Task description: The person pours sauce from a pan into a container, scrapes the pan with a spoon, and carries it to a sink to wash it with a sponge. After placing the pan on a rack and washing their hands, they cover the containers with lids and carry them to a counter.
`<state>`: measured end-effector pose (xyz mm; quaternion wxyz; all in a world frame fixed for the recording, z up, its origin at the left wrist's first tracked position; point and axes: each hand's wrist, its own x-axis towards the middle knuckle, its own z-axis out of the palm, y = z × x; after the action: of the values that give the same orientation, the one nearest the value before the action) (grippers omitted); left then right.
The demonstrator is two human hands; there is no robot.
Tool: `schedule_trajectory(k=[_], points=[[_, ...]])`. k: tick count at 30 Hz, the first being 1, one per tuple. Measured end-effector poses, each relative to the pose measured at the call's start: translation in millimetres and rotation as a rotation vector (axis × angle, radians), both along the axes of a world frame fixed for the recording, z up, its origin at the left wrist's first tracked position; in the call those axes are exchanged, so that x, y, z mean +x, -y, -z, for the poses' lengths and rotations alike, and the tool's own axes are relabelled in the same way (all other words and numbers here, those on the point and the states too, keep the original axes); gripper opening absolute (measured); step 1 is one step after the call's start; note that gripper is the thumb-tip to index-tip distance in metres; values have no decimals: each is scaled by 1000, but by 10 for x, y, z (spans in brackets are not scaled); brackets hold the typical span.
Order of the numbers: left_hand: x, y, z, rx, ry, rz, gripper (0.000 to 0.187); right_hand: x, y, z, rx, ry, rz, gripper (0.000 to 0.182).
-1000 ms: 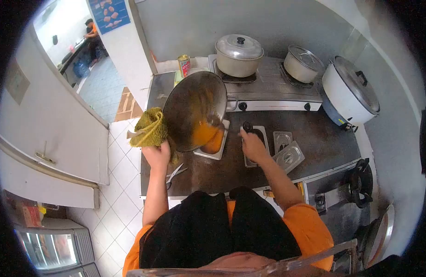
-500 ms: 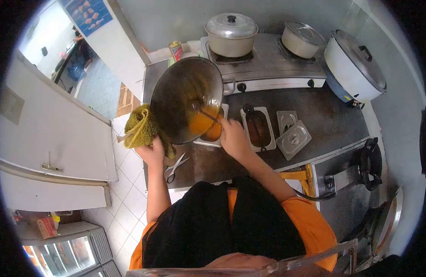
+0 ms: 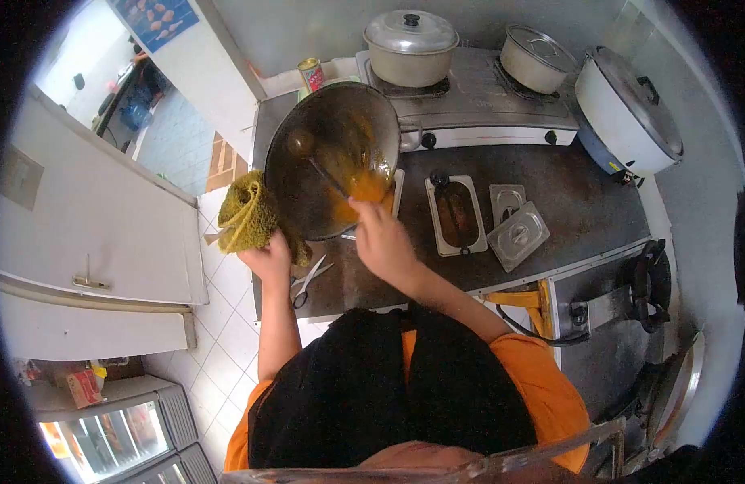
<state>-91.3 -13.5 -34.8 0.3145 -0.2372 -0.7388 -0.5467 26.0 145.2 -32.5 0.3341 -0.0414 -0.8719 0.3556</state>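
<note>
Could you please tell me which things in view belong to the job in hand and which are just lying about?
Apparently in use:
- wok, tilted
- cloth, in the left hand
- ladle, in the right hand
- tray, mostly hidden by the wok

Apparently just lying about:
- scissors
- can
- metal lids

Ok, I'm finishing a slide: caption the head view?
Left hand grips tilted wok with cloth; right hand holds ladle inside it.

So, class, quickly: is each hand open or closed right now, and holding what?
Left hand: closed, holding the cloth at the wok's rim.
Right hand: closed, holding the ladle by its handle.
</note>
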Motion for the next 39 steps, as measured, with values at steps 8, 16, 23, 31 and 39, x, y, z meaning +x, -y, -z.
schedule_trajectory(k=[8, 16, 23, 31, 39], points=[[-13, -6, -3, -69, -27, -3, 26, 218, -220, 234, 111, 228, 62, 27], [-43, -39, -15, -42, -81, -54, 26, 281, -47, 278, 146, 131, 39, 19], [-82, -7, 102, -73, -45, -47, 26, 244, -75, 90, 102, -49, 72, 14], [-92, -14, 37, -79, -120, -9, 27, 284, -626, 331, 189, 55, 108, 13], [-94, -72, 26, -53, -118, -16, 30, 119, -539, 442, 164, 71, 5, 13]])
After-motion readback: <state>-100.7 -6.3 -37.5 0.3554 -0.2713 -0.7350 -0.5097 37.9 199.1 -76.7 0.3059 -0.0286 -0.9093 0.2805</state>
